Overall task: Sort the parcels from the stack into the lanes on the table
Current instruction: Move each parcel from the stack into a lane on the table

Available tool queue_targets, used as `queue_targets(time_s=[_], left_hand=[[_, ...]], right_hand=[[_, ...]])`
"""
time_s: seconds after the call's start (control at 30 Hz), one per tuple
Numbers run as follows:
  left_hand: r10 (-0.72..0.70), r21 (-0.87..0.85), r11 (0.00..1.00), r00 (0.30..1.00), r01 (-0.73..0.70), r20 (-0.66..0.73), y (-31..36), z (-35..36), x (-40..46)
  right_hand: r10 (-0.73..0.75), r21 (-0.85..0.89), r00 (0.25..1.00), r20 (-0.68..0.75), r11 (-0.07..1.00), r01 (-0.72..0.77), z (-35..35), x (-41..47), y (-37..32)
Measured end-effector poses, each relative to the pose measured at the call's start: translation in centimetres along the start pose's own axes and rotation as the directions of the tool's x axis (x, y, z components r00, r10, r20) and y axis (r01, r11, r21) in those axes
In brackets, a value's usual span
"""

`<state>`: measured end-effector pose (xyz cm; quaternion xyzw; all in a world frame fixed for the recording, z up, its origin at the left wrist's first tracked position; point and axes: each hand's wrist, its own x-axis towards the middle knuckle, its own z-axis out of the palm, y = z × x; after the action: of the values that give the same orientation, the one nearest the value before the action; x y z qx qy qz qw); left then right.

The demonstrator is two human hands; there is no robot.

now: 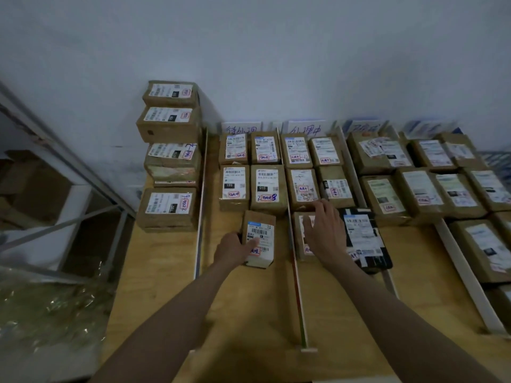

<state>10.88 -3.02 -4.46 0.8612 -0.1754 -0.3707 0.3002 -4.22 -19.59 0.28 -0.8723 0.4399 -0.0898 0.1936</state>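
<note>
A stack of brown labelled parcels [169,156] stands at the table's far left. My left hand [234,248] grips a small brown parcel with a white label [260,236] from its left side, thumb on the label, in the first lane. My right hand [323,230] lies palm down with spread fingers on another brown parcel [300,239] in the second lane, next to a black parcel [365,241]. Both lanes hold rows of labelled parcels [250,170] behind my hands.
White divider strips [297,275] split the wooden table [249,322] into lanes with handwritten signs [241,129] at the wall. Further lanes at the right hold several parcels [423,186]. A metal rack [69,172] and a plastic bag [47,310] are at the left.
</note>
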Motion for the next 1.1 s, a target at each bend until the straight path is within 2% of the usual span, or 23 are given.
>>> queue_targets(time_s=[0.2, 0.4, 0.5, 0.57, 0.63, 0.7, 0.77, 1.1], left_hand=[[-0.068, 0.011, 0.998, 0.998, 0.068, 0.005, -0.5, 4.3, 2.3], [-0.075, -0.025, 0.997, 0.997, 0.076, 0.032, -0.2, 6.3, 3.9], [0.049, 0.108, 0.993, 0.997, -0.043, -0.053, 0.0, 6.3, 3.4], [0.27, 0.295, 0.93, 0.952, -0.218, -0.147, -0.5, 6.3, 2.3], [0.479, 0.477, 0.798, 0.868, -0.368, -0.132, -1.5, 6.2, 1.4], [0.557, 0.602, 0.686, 0.828, -0.409, -0.072, -2.9, 6.4, 1.2], [0.547, 0.663, 0.638, 0.836, -0.393, -0.03, -3.5, 6.6, 1.2], [0.478, 0.761, 0.552, 0.877, -0.341, 0.046, -1.4, 6.9, 2.2]], right_hand=[[0.023, -0.03, 0.999, 0.037, 0.999, -0.022, 0.8, 0.2, 3.4], [-0.001, -0.08, 0.997, 0.072, 0.997, 0.006, 0.9, 0.8, 5.3], [-0.03, -0.104, 0.997, 0.076, 0.994, 0.038, 1.0, 1.3, 5.4], [-0.051, -0.115, 0.995, 0.083, 0.992, 0.06, 1.2, 1.6, 5.4], [-0.075, -0.128, 0.993, 0.093, 0.988, 0.087, 1.5, 1.9, 5.4], [-0.089, -0.129, 0.99, 0.105, 0.986, 0.103, 1.8, 2.1, 5.3], [-0.097, -0.12, 0.989, 0.109, 0.987, 0.11, 2.1, 2.1, 5.3], [-0.075, -0.162, 0.991, 0.109, 0.982, 0.092, 2.0, 1.0, 6.3]])
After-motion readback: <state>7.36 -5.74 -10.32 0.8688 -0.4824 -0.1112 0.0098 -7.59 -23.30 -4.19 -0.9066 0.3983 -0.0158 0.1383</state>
